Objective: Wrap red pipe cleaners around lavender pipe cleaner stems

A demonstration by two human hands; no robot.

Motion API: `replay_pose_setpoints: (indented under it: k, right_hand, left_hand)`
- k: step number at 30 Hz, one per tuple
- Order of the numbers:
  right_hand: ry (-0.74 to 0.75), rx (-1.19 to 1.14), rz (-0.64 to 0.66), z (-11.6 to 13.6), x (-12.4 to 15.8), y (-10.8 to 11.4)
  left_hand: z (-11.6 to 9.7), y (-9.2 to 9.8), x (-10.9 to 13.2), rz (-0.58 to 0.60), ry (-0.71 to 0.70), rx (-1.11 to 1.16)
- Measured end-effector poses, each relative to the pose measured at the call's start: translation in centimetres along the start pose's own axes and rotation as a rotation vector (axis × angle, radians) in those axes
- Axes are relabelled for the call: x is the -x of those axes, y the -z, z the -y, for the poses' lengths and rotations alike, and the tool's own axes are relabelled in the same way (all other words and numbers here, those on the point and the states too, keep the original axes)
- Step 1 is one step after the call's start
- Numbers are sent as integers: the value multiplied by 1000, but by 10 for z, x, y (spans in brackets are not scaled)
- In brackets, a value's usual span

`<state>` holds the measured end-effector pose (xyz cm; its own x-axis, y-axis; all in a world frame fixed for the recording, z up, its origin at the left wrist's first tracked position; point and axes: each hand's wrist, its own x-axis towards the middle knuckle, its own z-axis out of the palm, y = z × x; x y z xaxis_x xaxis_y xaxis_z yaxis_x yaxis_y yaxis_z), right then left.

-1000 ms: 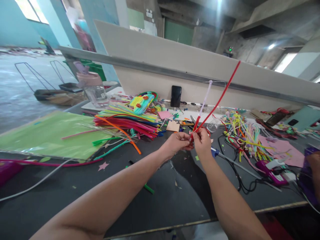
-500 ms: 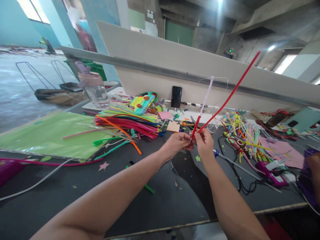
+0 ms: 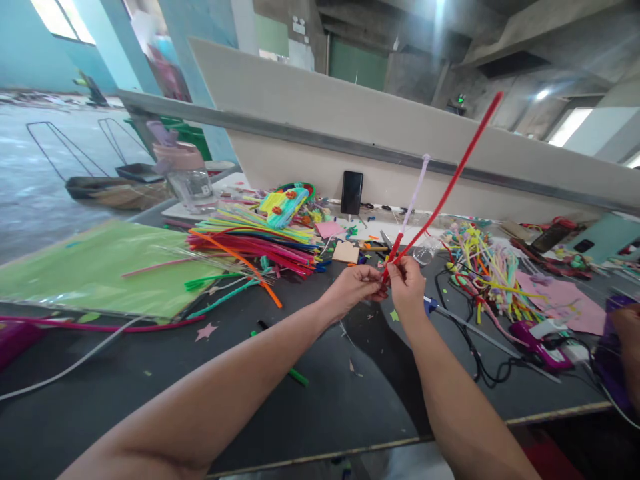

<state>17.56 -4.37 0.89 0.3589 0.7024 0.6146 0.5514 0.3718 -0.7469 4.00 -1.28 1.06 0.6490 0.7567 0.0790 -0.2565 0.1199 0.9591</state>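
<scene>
My left hand [image 3: 361,285] pinches the lower end of a thin stem [image 3: 413,197], pale lilac above and wrapped in red below. Against it, my right hand [image 3: 407,279] has its fingers closed on a long red pipe cleaner [image 3: 457,173], near where it meets the wrapped part. The free end of the red pipe cleaner rises up and to the right. Both hands nearly touch, above the dark table [image 3: 320,413]. The fingers hide the lowest part of the stem.
Left of the hands lies a pile of coloured pipe cleaners [image 3: 270,250], with a green sheet [image 3: 100,267] and a bottle [image 3: 187,177] beyond. A phone [image 3: 352,193] leans on the partition. Right: a glue gun [image 3: 431,305], cables, a tangled pile [image 3: 487,267], and another person's hand [image 3: 629,333].
The free end of the red pipe cleaner has swung left and stands steeper. My right hand has shifted slightly left, closer to my left hand.
</scene>
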Motion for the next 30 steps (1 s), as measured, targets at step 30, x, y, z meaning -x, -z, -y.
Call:
replay_pose_setpoints:
  k: [30]
  right_hand:
    - [164,106,-122,-8,6,-5]
  left_hand:
    - [-3,-4,-1,-4,37,-39]
